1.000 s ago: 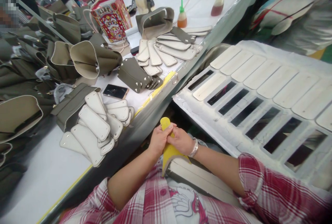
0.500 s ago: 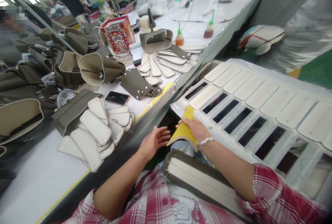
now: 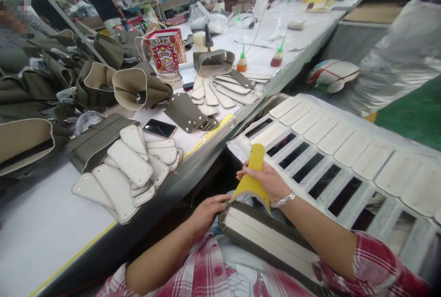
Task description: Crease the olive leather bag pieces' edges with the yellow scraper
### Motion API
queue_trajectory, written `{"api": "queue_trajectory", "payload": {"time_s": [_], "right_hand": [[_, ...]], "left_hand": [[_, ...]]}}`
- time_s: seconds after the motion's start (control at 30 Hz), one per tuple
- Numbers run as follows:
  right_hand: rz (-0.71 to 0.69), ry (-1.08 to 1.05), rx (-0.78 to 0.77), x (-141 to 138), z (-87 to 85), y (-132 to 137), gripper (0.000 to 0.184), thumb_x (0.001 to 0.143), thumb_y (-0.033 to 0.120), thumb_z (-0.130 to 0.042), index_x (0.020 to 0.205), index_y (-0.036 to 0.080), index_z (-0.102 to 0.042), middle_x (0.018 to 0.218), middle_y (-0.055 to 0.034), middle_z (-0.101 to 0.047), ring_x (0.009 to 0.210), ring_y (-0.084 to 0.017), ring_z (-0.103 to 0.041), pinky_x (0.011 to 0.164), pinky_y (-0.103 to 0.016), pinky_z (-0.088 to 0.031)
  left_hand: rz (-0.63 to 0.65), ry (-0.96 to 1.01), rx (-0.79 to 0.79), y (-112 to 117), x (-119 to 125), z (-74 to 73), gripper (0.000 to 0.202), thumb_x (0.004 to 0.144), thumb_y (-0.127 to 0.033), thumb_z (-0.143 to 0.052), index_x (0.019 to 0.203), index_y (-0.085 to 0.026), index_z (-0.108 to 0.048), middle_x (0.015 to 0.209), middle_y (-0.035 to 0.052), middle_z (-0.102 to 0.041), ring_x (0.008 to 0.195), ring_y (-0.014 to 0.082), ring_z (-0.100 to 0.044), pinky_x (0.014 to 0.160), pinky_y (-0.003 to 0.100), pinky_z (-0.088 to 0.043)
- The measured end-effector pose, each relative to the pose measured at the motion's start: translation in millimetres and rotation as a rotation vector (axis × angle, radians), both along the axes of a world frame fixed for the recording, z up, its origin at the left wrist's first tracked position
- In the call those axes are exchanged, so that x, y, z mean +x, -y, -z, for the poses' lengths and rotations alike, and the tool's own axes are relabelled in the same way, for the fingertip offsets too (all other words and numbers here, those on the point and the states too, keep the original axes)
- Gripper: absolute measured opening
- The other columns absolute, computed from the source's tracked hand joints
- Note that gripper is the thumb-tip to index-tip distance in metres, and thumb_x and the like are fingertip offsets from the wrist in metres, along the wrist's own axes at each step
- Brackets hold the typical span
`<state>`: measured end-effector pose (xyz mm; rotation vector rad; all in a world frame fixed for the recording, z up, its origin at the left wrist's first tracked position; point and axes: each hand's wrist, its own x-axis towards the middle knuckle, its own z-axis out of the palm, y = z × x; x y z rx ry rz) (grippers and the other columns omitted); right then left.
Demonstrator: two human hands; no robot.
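My right hand (image 3: pixel 267 180) grips a curved yellow sheet piece (image 3: pixel 253 173), narrow at its upper end and flaring wider at the lower edge. That lower edge is at the end of a dark olive bag body (image 3: pixel 272 237) with a pale panel, lying across my lap. At the same end of the bag, my left hand (image 3: pixel 210 212) has its fingers stretched out, the tips at the bag's corner beside the yellow piece. The thumb and any contact under those fingertips are hard to make out.
White flap panels (image 3: pixel 129 164) and olive bags (image 3: pixel 141 88) crowd the table at left, with a phone (image 3: pixel 160 128). Glue bottles (image 3: pixel 242 64) stand farther back. At right, a slotted white rack (image 3: pixel 299 159) carries pale panels (image 3: pixel 330 134). People stand in the background.
My left hand has moved down and right to the bag's corner. My right hand, still holding the yellow piece, has shifted slightly right and down. The view has tilted a little.
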<state>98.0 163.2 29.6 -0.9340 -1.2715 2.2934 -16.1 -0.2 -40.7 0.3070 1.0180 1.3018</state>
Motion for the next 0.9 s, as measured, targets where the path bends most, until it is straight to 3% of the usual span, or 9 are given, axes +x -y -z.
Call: {"api": "queue_trajectory", "payload": {"time_s": [0.13,0.33,0.63,0.9], "right_hand": [[-0.091,0.006,0.187,-8.5,-13.3,10.9,0.033,0.07,0.037,-0.065,0.087,0.02,-0.043,0.069,-0.0005,-0.062,0.07,-0.018,-0.061,0.065,-0.034,-0.048],[-0.222,0.052,0.515,-18.3,-19.5,21.1,0.018,0.081,0.032,-0.052,0.09,0.019,-0.044,0.072,-0.0012,-0.059,0.071,-0.017,-0.059,0.068,-0.034,-0.048],[-0.462,0.119,0.951,-23.9,-39.3,29.8,0.009,0.083,0.02,-0.045,0.09,0.018,-0.05,0.077,-0.0013,-0.058,0.069,-0.013,-0.055,0.068,-0.028,-0.045],[-0.415,0.157,0.819,-25.3,-38.0,30.0,0.008,0.085,0.023,-0.044,0.09,0.018,-0.048,0.077,-0.0026,-0.059,0.072,-0.015,-0.057,0.072,-0.031,-0.046]], "left_hand": [[0.011,0.017,0.007,-0.9,-0.8,0.7,0.04,0.068,-0.017,-0.06,0.107,-0.01,-0.063,0.095,0.0114,-0.067,0.083,0.0198,-0.06,0.082,0.032,-0.04],[-0.011,0.037,0.051,-0.6,-5.4,3.6,0.039,0.066,-0.016,-0.06,0.103,-0.008,-0.064,0.087,0.0097,-0.067,0.081,0.0201,-0.06,0.08,0.031,-0.041],[-0.028,0.063,-0.013,-1.2,-10.0,3.7,0.035,0.06,-0.018,-0.065,0.094,-0.01,-0.068,0.081,0.007,-0.067,0.072,0.0169,-0.059,0.075,0.029,-0.041],[0.013,0.078,0.01,-0.8,-11.9,2.2,0.035,0.063,-0.018,-0.062,0.097,-0.011,-0.067,0.081,0.0063,-0.067,0.073,0.0173,-0.059,0.073,0.029,-0.042]]}}
